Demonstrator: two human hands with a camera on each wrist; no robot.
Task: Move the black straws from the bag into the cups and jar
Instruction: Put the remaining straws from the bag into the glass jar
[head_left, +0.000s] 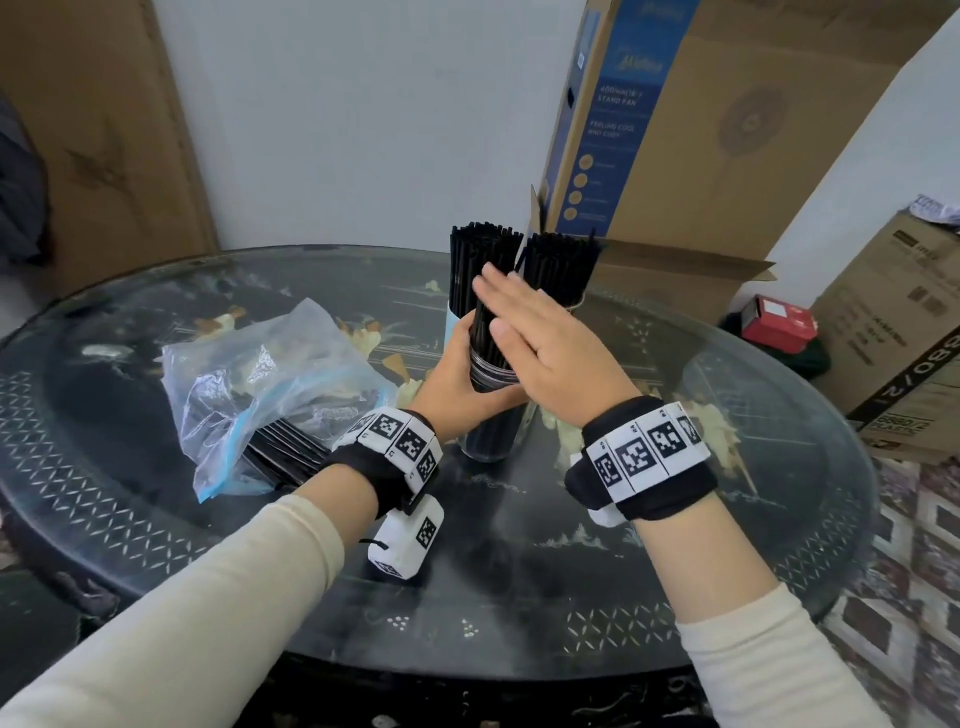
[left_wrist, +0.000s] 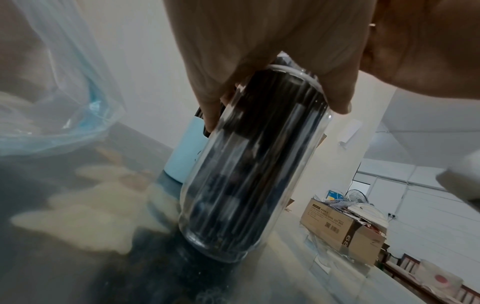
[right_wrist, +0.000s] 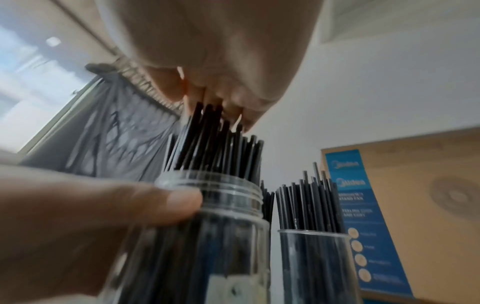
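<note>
Head view: a round dark tabletop (head_left: 519, 545) with pale inlaid patterns under glass stands before a white wall, with a tall fan box (head_left: 701, 130) past its far edge and more cardboard boxes on the floor off its right edge. The left hand (head_left: 457, 384) grips a clear jar (head_left: 491, 415) near the middle of the tabletop; black straws (head_left: 488, 275) stand packed in it. The right hand (head_left: 540, 343), fingers straight and together, lies flat against the straws above the jar's mouth. A crumpled clear bag (head_left: 260, 384) lies toward the left edge, more straws poking from it.

Left wrist view: fingers curl round the jar's rim; the jar stands tilted on the glass, a light blue cup (left_wrist: 185, 152) just behind it.

Right wrist view: the right fingertips (right_wrist: 233, 107) touch the straw tips. Beside the jar a clear cup (right_wrist: 314, 267) holds another upright bundle.
</note>
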